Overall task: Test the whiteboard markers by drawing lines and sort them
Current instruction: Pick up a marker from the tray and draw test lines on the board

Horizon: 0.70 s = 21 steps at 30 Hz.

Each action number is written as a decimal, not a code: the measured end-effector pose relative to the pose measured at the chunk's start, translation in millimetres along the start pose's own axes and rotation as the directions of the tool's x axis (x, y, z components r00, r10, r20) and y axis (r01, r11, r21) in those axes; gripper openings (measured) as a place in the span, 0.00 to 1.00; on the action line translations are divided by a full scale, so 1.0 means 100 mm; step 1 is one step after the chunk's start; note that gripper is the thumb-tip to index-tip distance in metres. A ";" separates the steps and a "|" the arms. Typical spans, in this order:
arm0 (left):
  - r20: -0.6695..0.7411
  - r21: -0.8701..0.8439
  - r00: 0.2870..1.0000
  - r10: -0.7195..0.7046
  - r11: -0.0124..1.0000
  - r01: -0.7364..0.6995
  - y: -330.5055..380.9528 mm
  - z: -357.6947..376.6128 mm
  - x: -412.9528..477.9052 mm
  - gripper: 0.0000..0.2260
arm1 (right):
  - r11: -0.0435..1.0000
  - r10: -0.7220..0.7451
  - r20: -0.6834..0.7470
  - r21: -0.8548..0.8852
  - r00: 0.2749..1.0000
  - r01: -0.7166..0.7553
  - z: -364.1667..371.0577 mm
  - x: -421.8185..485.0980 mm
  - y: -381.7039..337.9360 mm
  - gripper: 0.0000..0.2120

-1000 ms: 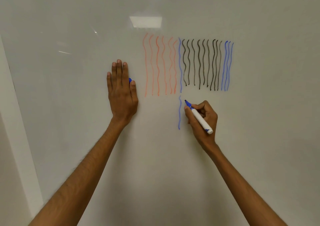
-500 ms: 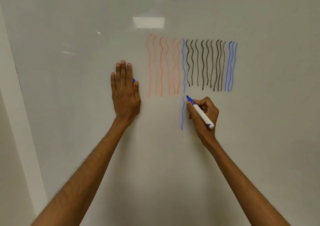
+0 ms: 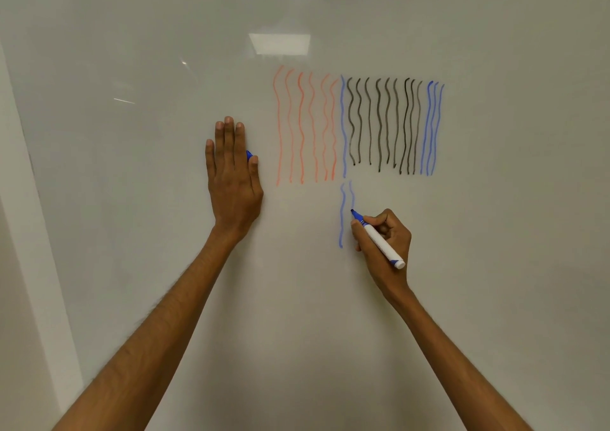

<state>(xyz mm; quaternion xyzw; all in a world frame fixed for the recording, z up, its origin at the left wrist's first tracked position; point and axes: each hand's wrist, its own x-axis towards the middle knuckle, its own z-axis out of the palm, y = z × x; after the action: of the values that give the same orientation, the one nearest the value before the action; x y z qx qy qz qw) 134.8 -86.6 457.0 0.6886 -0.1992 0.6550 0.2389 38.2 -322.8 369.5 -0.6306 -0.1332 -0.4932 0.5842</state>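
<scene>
Gripping the blue marker (image 3: 383,247) in my R hand (image 3: 388,249), thumb & fingers curled round its white barrel. Cap is off and the back end points down-right. Tip touches the whiteboard (image 3: 165,282) at the bottom end of a short blue line (image 3: 351,196). That line sits just right of a longer blue line (image 3: 341,219). Both are faint & wavy, below the top row.

Top row, L to R: orange lines (image 3: 301,127), pale; one blue stroke (image 3: 343,127); black lines (image 3: 379,123), strong; then 3 blue lines (image 3: 430,127) close together.

L hand (image 3: 232,173) lies flat on the board, fingers straight & together, pointing up, well left of the orange set. Small blue piece (image 3: 249,156) peeks out betw. index finger & thumb, pinned under the hand. Prob. a cap, but can't tell for sure.

Ceiling lights (image 3: 280,43) reflect in the board above the lines.
</scene>
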 end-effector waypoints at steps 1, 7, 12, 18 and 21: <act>0.000 0.000 1.000 0.002 1.000 -0.002 0.00 0.00 0.00 0.23 | 1.000 0.003 0.002 -0.004 1.000 -0.003 0.00 -0.01 0.01 0.10; -0.004 -0.005 1.000 -0.003 1.000 0.003 0.00 0.01 -0.01 0.23 | 0.999 0.007 0.024 -0.039 1.000 -0.006 -0.03 -0.09 0.07 0.12; -0.006 -0.035 1.000 -0.001 0.999 0.001 -0.03 0.02 -0.02 0.22 | 0.997 0.013 0.024 -0.081 1.000 -0.011 -0.07 -0.13 0.05 0.14; -0.021 -0.169 1.000 -0.004 0.986 0.001 -0.06 0.01 -0.21 0.21 | 0.996 0.051 0.053 -0.076 0.997 -0.047 -0.13 -0.25 0.12 0.13; 0.050 -0.226 0.997 -0.065 0.971 0.075 -0.09 -0.01 -0.38 0.22 | 0.994 0.069 0.087 -0.086 0.994 -0.062 -0.13 -0.32 0.15 0.13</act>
<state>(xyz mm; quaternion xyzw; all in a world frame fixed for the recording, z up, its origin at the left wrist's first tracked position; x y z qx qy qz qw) 136.7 -80.5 418.7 0.6771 -0.2536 0.6042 0.3349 28.3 -325.2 333.1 -0.6798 -0.1180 -0.4501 0.5669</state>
